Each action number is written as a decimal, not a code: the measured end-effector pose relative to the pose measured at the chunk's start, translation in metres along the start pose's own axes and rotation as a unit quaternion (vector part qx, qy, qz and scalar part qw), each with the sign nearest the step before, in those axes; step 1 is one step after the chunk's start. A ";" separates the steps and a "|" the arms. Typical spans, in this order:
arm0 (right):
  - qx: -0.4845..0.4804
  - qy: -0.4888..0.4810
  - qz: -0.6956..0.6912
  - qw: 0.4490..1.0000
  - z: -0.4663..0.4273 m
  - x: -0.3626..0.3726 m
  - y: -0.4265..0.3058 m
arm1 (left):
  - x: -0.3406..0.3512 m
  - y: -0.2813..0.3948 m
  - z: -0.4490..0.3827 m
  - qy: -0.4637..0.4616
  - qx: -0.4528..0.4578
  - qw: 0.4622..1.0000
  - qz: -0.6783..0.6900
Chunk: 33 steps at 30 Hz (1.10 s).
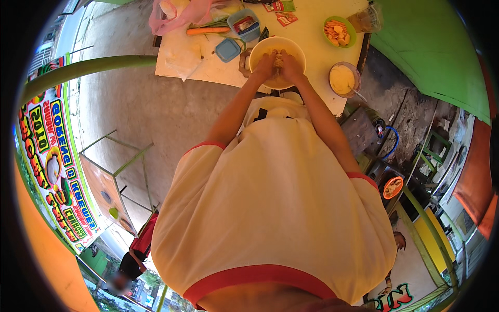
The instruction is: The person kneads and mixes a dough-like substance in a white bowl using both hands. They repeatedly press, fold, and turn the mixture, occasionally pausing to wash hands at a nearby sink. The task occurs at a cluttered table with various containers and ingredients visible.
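Note:
Both hands are inside a pale yellow round bowl (277, 84) at the near edge of the white table (222, 74). My left hand (265, 67) and my right hand (290, 67) meet around a pale, lumpy food mass (278, 60); the fingers are partly hidden in it. Left of the bowl stand a blue plastic container (245, 25) with packets in it and its blue lid (228, 50). To the right are a green bowl (340, 32) of cut orange and pale pieces and a bowl of pale yellow food (343, 79) with a spoon (359, 94).
A carrot (208, 30), a pink plastic bag (181, 17), a clear plastic bag (183, 62) and red sachets (286, 18) lie on the table. A brown-filled clear bag (365, 18) is at its right corner. A person (134, 257) is at lower left.

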State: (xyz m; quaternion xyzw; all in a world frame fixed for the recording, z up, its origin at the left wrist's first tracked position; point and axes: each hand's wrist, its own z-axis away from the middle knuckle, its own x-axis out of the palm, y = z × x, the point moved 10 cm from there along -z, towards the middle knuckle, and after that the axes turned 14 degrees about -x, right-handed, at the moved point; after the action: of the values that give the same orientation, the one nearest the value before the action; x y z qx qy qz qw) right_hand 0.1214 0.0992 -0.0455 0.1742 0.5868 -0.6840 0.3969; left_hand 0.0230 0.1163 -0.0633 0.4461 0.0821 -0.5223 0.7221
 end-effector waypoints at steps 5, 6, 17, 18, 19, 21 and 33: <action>-0.065 0.013 0.004 0.998 0.013 -0.016 -0.025 | 0.000 -0.010 0.008 0.001 -0.005 1.000 0.027; -0.069 0.014 0.043 0.997 0.022 -0.023 -0.035 | 0.001 -0.003 0.022 0.033 0.008 0.998 -0.046; -0.050 -0.005 -0.033 0.998 -0.004 -0.008 0.003 | -0.005 -0.005 -0.011 -0.047 -0.034 0.989 0.137; -0.049 -0.020 -0.042 0.998 -0.007 -0.010 0.000 | -0.011 -0.016 -0.010 -0.038 -0.020 0.979 0.198; -0.053 -0.044 -0.018 0.998 -0.004 -0.012 -0.008 | -0.015 -0.022 -0.006 -0.034 -0.008 0.965 0.262; -0.053 -0.085 0.031 0.994 0.010 -0.016 -0.019 | -0.021 -0.027 0.004 0.033 -0.019 0.991 0.129; -0.010 -0.064 -0.062 0.996 0.005 0.006 -0.003 | -0.005 -0.007 -0.004 -0.108 -0.089 0.988 0.062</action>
State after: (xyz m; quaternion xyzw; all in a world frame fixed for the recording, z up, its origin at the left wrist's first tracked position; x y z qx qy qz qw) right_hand 0.1167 0.0926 -0.0468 0.0890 0.5765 -0.7111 0.3924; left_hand 0.0162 0.1219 -0.0669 0.3249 0.0218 -0.5128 0.7944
